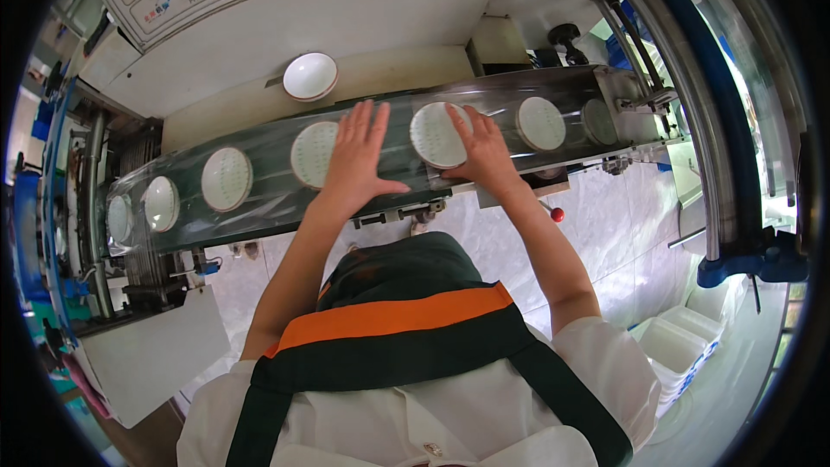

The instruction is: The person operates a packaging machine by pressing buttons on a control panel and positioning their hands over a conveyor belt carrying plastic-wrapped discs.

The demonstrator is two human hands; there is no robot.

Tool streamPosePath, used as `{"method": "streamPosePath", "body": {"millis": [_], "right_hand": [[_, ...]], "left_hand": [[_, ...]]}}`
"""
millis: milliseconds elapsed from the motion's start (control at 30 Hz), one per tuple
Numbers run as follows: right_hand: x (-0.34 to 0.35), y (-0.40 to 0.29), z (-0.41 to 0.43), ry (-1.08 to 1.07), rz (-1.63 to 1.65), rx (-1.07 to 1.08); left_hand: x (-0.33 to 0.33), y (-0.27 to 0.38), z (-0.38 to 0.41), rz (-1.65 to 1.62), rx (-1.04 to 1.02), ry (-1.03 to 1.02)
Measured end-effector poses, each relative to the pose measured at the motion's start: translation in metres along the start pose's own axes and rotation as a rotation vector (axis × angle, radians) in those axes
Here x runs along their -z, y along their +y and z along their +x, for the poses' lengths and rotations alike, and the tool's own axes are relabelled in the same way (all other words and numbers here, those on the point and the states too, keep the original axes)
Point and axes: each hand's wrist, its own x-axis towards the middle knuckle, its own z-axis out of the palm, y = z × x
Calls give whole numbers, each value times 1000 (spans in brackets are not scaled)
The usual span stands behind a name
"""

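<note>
Several round white bowls or dishes with faint printed marks lie in a row beneath clear plastic film on a dark conveyor belt (272,207). My left hand (356,159), fingers spread, rests on or just above the film, over the right edge of one round dish (313,155). Farther right, my right hand (481,149) spreads its fingers over the right side of another dish (434,135). Neither hand grips anything. Whether the palms touch the film, I cannot tell. Behind the belt, a white bowl with a reddish rim (310,76) stands on a pale ledge, outside the film.
The white machine housing (311,19) rises behind the belt. At right are a metal roller (697,110) and a red ball knob (557,215). Stacked white plastic tubs (674,344) stand low at right. A white panel (152,353) juts out at lower left.
</note>
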Motion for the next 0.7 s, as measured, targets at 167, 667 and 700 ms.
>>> {"method": "streamPosePath", "body": {"millis": [167,667,700], "right_hand": [[22,3,8,-59,27,15],[7,13,0,-8,50,0],[7,12,1,-5,81,20]], "left_hand": [[-26,13,19,2,-82,-65],[-1,2,10,1,-60,-47],[-5,6,12,-11,-68,-54]]}}
